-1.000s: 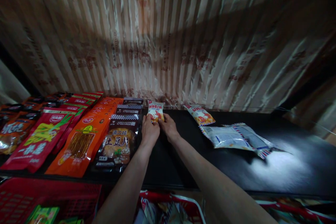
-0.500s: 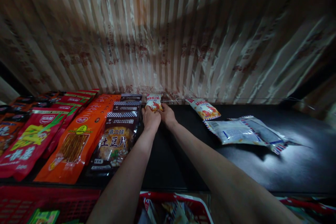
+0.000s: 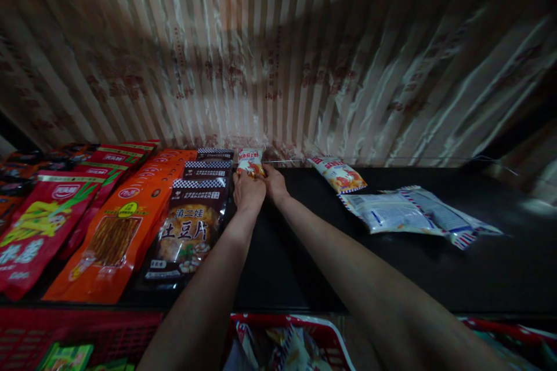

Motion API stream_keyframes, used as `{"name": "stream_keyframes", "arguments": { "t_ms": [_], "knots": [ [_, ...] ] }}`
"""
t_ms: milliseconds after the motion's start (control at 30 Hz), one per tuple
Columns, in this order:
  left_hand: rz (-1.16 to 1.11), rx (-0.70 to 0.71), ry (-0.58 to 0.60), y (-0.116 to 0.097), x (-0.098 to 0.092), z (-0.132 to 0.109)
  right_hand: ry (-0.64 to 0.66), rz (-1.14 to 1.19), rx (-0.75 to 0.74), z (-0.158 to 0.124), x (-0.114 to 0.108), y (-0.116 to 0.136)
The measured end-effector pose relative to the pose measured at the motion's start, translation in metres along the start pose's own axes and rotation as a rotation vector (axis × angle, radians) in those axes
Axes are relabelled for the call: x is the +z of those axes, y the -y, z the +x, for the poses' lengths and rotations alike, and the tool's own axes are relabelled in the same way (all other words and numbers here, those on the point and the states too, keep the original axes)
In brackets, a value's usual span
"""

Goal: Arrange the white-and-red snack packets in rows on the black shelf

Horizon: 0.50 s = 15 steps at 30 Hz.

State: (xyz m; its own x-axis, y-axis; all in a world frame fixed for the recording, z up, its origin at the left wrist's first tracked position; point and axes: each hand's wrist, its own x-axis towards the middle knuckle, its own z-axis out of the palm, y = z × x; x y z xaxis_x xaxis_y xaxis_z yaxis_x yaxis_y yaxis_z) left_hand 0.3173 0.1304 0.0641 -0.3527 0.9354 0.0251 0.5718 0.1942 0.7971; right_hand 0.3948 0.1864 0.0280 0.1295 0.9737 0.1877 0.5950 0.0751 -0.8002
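Note:
Both my hands reach to the back of a black shelf (image 3: 287, 266). Between them is a small white snack bag (image 3: 249, 160) with red lettering, standing near the curtain beside the dark potato-chip bags (image 3: 191, 226). My left hand (image 3: 249, 190) is closed on the bag's lower front, its fingertips partly hidden. My right hand (image 3: 275, 183) grips the bag's right side with bent fingers. Right of my hands lies a matching white snack bag (image 3: 339, 175), and nearer the front are bags turned back side up (image 3: 391, 213).
Orange snack packets (image 3: 117, 232) and red snack packets (image 3: 41, 226) stand in overlapping rows on the left. Below the shelf edge are a red basket (image 3: 339, 339) of snack bags and another red basket (image 3: 130, 324) holding green packets. A pleated curtain (image 3: 278, 58) hangs behind.
The view has shifted slightly. My hands stay on the small white bag at the back, now a little closer to the dark bags. The bags on the right look unmoved.

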Motion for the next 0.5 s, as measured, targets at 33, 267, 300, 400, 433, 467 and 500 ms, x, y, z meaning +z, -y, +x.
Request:
{"name": "stream_keyframes", "arguments": {
  "t_ms": [33, 267, 300, 400, 433, 467, 500],
  "knots": [
    [-0.002, 0.001, -0.002, 0.001, 0.001, 0.000, 0.002, -0.021, 0.004, 0.000, 0.000, 0.001],
    [-0.014, 0.020, -0.001, 0.006, 0.002, 0.002, 0.014, -0.156, 0.036, -0.004, -0.005, 0.007],
    [-0.014, 0.022, 0.002, 0.006, 0.002, 0.002, 0.016, -0.168, 0.040, -0.005, -0.006, 0.008],
    [-0.014, 0.027, 0.006, 0.006, 0.001, 0.001, 0.015, -0.194, 0.055, -0.009, -0.009, 0.011],
    [-0.015, 0.030, 0.007, 0.006, 0.000, 0.000, 0.014, -0.199, 0.060, -0.011, -0.010, 0.012],
    [-0.018, 0.034, 0.007, 0.005, 0.000, -0.001, 0.014, -0.203, 0.065, -0.013, -0.011, 0.013],
    [-0.022, 0.041, 0.006, 0.004, -0.001, -0.003, 0.015, -0.204, 0.069, -0.014, -0.012, 0.014]
  ]
}}
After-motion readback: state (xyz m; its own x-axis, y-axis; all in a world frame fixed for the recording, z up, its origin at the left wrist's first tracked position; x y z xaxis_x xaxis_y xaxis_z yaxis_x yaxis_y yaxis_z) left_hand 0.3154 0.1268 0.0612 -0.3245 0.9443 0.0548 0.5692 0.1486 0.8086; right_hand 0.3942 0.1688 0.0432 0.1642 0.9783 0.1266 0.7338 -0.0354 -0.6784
